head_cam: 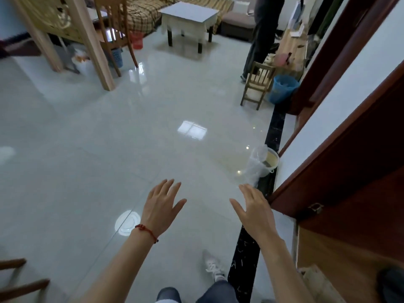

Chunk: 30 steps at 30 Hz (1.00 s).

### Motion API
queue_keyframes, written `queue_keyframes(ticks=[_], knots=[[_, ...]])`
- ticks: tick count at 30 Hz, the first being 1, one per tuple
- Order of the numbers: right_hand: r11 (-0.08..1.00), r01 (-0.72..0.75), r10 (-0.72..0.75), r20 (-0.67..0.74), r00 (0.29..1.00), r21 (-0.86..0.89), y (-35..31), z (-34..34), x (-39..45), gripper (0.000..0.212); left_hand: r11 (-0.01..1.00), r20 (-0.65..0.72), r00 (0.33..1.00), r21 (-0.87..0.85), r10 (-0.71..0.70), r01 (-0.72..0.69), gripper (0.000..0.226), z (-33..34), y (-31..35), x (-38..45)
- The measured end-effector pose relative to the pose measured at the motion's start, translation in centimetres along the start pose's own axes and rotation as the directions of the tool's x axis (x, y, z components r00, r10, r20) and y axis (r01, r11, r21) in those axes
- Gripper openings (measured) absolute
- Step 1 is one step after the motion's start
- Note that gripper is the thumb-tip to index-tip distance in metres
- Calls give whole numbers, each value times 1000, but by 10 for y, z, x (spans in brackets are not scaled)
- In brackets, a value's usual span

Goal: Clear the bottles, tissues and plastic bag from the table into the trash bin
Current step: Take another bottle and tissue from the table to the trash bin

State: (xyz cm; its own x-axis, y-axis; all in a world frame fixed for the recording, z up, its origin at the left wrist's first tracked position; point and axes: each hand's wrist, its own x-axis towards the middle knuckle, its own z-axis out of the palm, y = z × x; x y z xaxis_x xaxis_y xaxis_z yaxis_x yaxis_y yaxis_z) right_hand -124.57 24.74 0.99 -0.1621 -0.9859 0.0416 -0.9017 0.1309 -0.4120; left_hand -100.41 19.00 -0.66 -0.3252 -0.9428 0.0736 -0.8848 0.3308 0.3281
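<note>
**Empty hands over the floor, the lined bin ahead by the wall**

The trash bin [267, 161], a small pale bucket lined with a clear plastic bag [254, 166], stands on the glossy tiled floor [109, 138] just ahead of me to the right, against the dark marble strip [274, 130] that runs along the wall. The bag's loose edge spills down the bin's near side.

My right hand [254, 209] hovers below the bin, fingers spread, its grip apart and holding nothing. My left hand [161, 207] hangs beside it, also spread and empty, a red string bracelet [147, 231] at the wrist. Both palms face the floor, well apart from each other.

Below them I see my white sneaker [214, 267] and jeans.

To my right stands a reddish-brown door [349, 167]. Farther off, a small wooden chair [258, 84] sits beside a blue basket [283, 88], with another person's dark trouser legs [260, 36] behind it. A low table [189, 15] with a white top stands at the far end, and a red bucket [137, 40] sits near tall wooden chair legs.
</note>
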Motion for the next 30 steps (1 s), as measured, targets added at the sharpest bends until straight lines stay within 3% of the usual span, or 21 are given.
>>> queue_keyframes(ticks=[5,8,13,17,21,25,30], knots=[[982,189,-187,52,981,-18,-2,6,84,55,983,-49,982,13,-184,185,74,-1,-6,37],[948,319,-317,86,945,-12,-12,9,131,63,949,-86,945,4,-315,316,62,-3,-12,50],[846,534,-526,171,833,-1,-40,22,190,62,872,-151,862,-3,-484,489,72,-9,-28,55],[752,656,-652,216,727,64,-70,43,213,46,777,-193,761,-15,-619,629,62,-13,-41,40],[647,753,-755,247,607,124,-109,66,222,45,672,-217,654,-16,-725,740,55,-17,-59,18],[569,803,-815,254,521,178,-150,92,231,45,595,-235,573,-30,-785,803,71,-25,-87,1],[531,822,-839,261,477,204,-207,127,249,46,547,-253,524,-27,-813,837,66,-36,-142,-1]])
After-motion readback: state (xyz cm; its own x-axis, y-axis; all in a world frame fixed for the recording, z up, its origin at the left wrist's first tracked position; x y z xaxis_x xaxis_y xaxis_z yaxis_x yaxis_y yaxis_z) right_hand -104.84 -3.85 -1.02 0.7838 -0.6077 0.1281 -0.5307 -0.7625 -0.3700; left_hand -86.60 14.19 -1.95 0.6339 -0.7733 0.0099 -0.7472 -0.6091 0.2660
